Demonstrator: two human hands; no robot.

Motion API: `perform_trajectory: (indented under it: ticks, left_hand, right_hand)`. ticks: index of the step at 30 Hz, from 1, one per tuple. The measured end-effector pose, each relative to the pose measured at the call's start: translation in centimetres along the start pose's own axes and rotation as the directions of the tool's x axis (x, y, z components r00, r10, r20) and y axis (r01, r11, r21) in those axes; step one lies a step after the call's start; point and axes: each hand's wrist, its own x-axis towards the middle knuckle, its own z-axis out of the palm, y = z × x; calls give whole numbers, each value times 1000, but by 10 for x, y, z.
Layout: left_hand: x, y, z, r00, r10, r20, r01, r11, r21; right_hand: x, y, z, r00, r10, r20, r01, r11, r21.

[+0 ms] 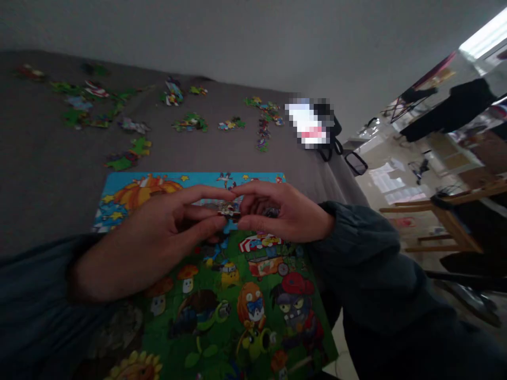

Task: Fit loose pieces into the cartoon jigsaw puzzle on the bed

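My left hand (158, 232) and my right hand (287, 214) meet above a colourful cartoon picture sheet (206, 311). Their fingers and thumbs are pinched around a small jigsaw piece (228, 212), seen almost edge-on between the fingertips. Behind the curled fingers of my right hand shows something dark and patterned that I cannot make out. The sheet has a blue top with an orange pumpkin shape and a green lower part with mushrooms and cartoon figures. Both hands and the left sleeve cover parts of it.
Joined clusters of jigsaw pieces (190, 122) lie on the grey cloth (166, 150) beyond the sheet, with more pieces (99, 119) at the far left. A blurred-out bright object (307, 124) lies beside a black bag (332, 124). Wooden furniture (447, 221) stands to the right.
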Motion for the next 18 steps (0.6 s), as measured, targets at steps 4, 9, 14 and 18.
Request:
perform_trajectory:
  ticks: [4,9,14,18]
  left_hand:
    - [-1,3,4,999,-54,4,54,998,-22]
    - [0,2,5,1000,-14,-1,14,1000,-23]
    - [0,-2,1,997,47,-57,-35,982,187]
    - [2,-7,-16,980,168,-108,-89,852,517]
  right_hand:
    - [3,8,7,996,89,-24,-84,985,151]
    - [3,8,6,999,52,-11,-50,986,160]
    - [0,1,-8,994,2,111,-7,999,51]
    - [0,10,-48,991,41,-125,-43,999,-9]
